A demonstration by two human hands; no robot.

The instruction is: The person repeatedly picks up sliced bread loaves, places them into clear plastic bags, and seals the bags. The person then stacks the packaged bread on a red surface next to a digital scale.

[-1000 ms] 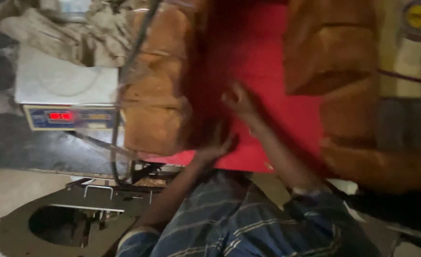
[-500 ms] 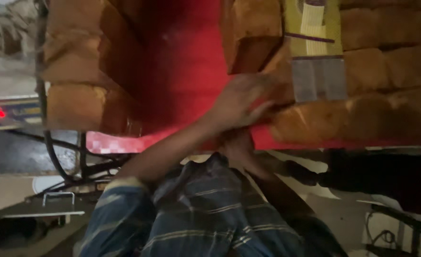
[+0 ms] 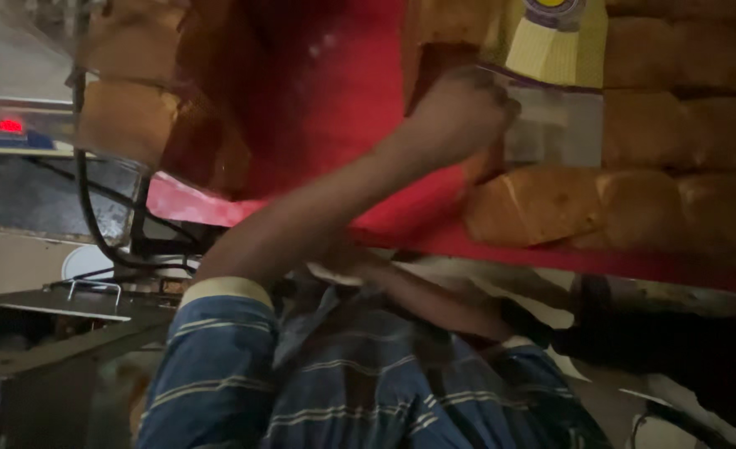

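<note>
From the head camera, the only view we have, we look down over a blue striped shirt (image 3: 360, 391) at a red tray (image 3: 343, 108) loaded with golden-brown bread loaves.

Our left hand (image 3: 459, 112) is stretched out over the tray, fingers curled together on the edge of a clear plastic bag (image 3: 551, 125), the grip closed on it where the bag meets a loaf. The bag has a yellow printed top and lies on the right half of the tray, over the loaves there. Our right hand is not clearly visible; its forearm (image 3: 434, 299) runs low under the tray's front rim, and the hand is lost in the dark, so we cannot tell whether its grip is apart or together.

As for progress, we judge the bagging barely started: the bag looks flat and mostly empty, and many loaves sit bare, a row along the front right (image 3: 617, 208) and a stack at the left (image 3: 127, 83).

Around us, a weighing scale with a red lit display (image 3: 6, 126) stands at the far left, a black cable (image 3: 85, 199) hanging down beside it, and a metal frame (image 3: 69, 308) below. The loaves crowd close about the bag, and the dim light and motion blur hide finer detail.
</note>
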